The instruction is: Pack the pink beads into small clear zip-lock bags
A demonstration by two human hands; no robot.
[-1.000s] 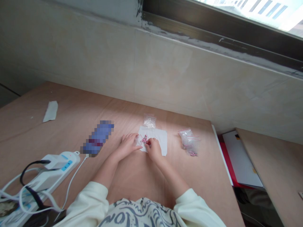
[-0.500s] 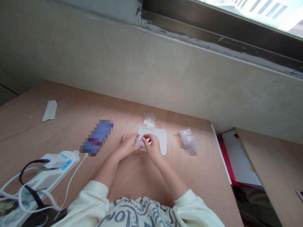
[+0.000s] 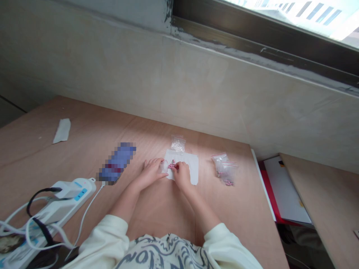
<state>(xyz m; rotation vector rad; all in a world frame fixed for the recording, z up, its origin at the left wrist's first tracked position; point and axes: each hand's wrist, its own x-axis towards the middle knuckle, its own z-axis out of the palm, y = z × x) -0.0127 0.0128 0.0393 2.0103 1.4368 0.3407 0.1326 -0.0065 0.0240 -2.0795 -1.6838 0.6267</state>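
My left hand point(image 3: 153, 170) grips a small clear plastic bag point(image 3: 164, 167) between thumb and fingers, over the left side of a white sheet of paper point(image 3: 193, 170). Just right of the bag, a cluster of small pink beads point(image 3: 172, 164) shows over the paper; whether they are strung together is too small to tell. My right hand point(image 3: 182, 172) is closed in a pinch at these beads, its fingertips partly hiding them. Behind the paper lies a zip bag with clear contents point(image 3: 178, 143). Zip bags holding pink beads point(image 3: 226, 172) rest to the right.
A phone point(image 3: 117, 163), blurred out, lies left of my hands on a white charging cable point(image 3: 85, 211). Further left is a white power strip point(image 3: 67, 205) with tangled cords. A paper scrap point(image 3: 62, 130) sits at far left. Beyond the desk's right edge are folders point(image 3: 287, 190).
My right hand has moved slightly down and right, away from the bag in my left hand. Pink beads now show at its fingertips. The left hand stays nearly still.
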